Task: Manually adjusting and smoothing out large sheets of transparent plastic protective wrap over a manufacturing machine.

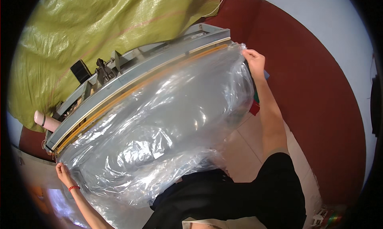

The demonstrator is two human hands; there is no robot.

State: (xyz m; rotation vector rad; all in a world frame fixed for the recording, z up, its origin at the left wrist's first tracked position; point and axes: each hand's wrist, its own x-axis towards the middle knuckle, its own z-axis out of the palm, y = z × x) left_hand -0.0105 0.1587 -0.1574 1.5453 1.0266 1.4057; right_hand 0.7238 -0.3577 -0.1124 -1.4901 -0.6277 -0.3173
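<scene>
A wide sheet of clear plastic film hangs in glossy folds between my two hands, in front of a long grey metal frame. My left hand, with a red beaded bracelet at the wrist, pinches the film's corner near the frame's left end. At the far right, my right hand grips the opposite corner, its fingers closed on the bunched edge. The film's upper edge runs along an orange-yellow strip on the frame. Lower down, the film gathers in crumples against my dark clothing.
The grey metal frame carries a black phone-like object and a dark metal fitting. A pink cylinder stands at its left end. Yellow-green woven sheeting hangs behind. To the right is a red-and-white wall; pale floor tiles lie below.
</scene>
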